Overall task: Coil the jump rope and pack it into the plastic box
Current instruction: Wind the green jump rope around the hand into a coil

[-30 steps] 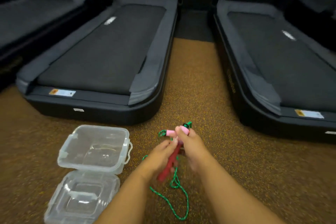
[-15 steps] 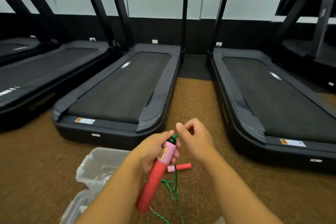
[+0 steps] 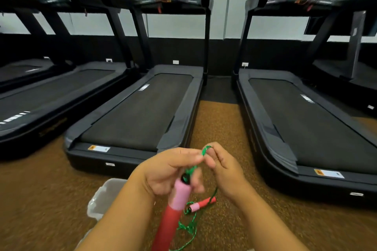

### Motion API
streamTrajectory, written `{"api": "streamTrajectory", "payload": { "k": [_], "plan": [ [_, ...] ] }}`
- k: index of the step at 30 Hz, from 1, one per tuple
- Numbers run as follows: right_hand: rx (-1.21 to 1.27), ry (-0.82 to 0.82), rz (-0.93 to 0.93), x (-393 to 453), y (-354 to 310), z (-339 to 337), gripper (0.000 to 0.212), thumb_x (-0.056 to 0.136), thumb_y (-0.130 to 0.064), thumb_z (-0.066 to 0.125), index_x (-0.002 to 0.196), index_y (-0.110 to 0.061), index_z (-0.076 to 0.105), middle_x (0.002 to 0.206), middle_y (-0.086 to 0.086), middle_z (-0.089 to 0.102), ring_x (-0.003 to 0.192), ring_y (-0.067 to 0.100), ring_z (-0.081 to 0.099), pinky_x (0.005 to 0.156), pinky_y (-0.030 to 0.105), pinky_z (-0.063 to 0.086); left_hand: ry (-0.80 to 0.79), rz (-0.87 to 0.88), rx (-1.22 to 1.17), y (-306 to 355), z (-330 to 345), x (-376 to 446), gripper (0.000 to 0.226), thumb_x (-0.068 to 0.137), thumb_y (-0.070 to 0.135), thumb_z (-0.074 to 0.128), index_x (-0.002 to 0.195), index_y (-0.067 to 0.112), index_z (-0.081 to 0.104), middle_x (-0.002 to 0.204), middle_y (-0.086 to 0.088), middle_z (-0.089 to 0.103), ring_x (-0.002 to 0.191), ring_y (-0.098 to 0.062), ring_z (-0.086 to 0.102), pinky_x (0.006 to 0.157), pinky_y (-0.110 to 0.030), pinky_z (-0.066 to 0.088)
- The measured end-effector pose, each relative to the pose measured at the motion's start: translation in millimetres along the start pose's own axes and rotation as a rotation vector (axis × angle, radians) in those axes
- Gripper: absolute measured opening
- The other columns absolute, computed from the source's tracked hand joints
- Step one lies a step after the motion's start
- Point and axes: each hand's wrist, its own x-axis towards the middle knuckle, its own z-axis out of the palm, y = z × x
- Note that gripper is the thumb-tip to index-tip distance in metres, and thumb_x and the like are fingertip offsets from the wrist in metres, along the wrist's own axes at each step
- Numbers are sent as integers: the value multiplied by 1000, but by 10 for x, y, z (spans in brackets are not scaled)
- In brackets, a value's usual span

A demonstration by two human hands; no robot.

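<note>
My left hand (image 3: 163, 171) grips one jump rope handle (image 3: 175, 208), pink at its top and red below, pointing down toward me. Green rope (image 3: 206, 150) leaves the handle's black end cap and my right hand (image 3: 224, 167) pinches it just above the left hand's fingers. From there the rope drops to the second handle (image 3: 201, 205), which lies on the brown floor below my hands, and tangles loosely (image 3: 189, 228) beside it. The clear plastic box (image 3: 104, 197) stands on the floor at lower left, partly hidden by my left forearm.
Black treadmills (image 3: 140, 112) (image 3: 306, 124) stand in a row ahead, their rear ends close to my hands. A strip of brown speckled floor (image 3: 216, 124) runs between the two nearest ones. More treadmills sit at far left and far right.
The camera has tilted up, so the box has slid toward the bottom edge. My hands rose with the handle, and my right hand has closed on the green rope at the handle's end.
</note>
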Motion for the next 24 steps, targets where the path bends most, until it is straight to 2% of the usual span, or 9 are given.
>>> {"api": "streamTrajectory", "payload": {
  "k": [2,3,7,11,13,15,18,21,24],
  "plan": [
    [-48,-7,-76,22,-156,-54,15,92,-32,45,86,-27,58,74,-6,62,70,6,55,67,30,45,-38,3,23,35,49,-11,20,90,8,49,102,2,63,73,-13,68,69,-26,68,69,-32,54],
    [-83,-7,-100,22,-214,-74,16,93,-30,45,86,-28,59,76,-5,64,70,5,57,66,25,44,-34,13,14,45,67,-2,18,91,10,49,100,3,63,72,-12,65,68,-25,67,68,-32,54],
    [-189,6,-187,16,-346,-164,19,96,-32,43,91,-28,61,76,-6,64,72,9,59,65,25,46,-14,40,-51,69,157,14,30,96,29,42,82,7,57,54,-4,49,46,-17,54,51,-24,48],
    [-185,51,-257,18,-459,-213,15,92,-36,52,85,-30,64,77,-11,66,73,3,61,66,16,44,-177,-7,-123,59,277,-16,40,94,43,46,75,9,54,50,-2,53,41,-16,56,45,-23,47],
    [-150,10,-275,7,-553,-199,14,88,-38,55,79,-34,65,74,-13,67,70,0,60,65,17,45,-298,-48,-121,34,371,-8,45,95,45,45,81,5,61,57,-7,63,52,-21,67,51,-26,54],
    [-113,-29,-281,-4,-636,-195,17,89,-32,57,76,-27,65,71,-11,65,68,0,58,64,19,46,-390,-45,-143,17,481,9,45,97,39,43,97,0,65,76,-16,72,75,-29,73,67,-36,60],
    [-77,-54,-199,-7,-721,-253,12,84,-24,55,81,-20,67,73,-14,65,73,0,59,69,22,49,-407,68,-232,44,572,17,36,100,24,41,120,-2,57,94,-20,71,95,-35,70,82,-38,58],
    [-118,-88,-204,-20,-736,-338,17,85,-20,55,91,-29,68,84,-15,69,84,2,64,76,22,51,-239,117,-136,105,531,-19,29,94,21,55,116,3,62,80,-13,70,80,-26,73,64,-26,60],
    [-172,-119,-257,-21,-729,-385,23,95,-12,52,100,-28,68,96,-10,71,93,7,65,82,26,52,-175,69,-75,165,479,-73,32,93,33,56,101,4,66,65,-7,66,58,-19,71,48,-22,55]
  ]
}}
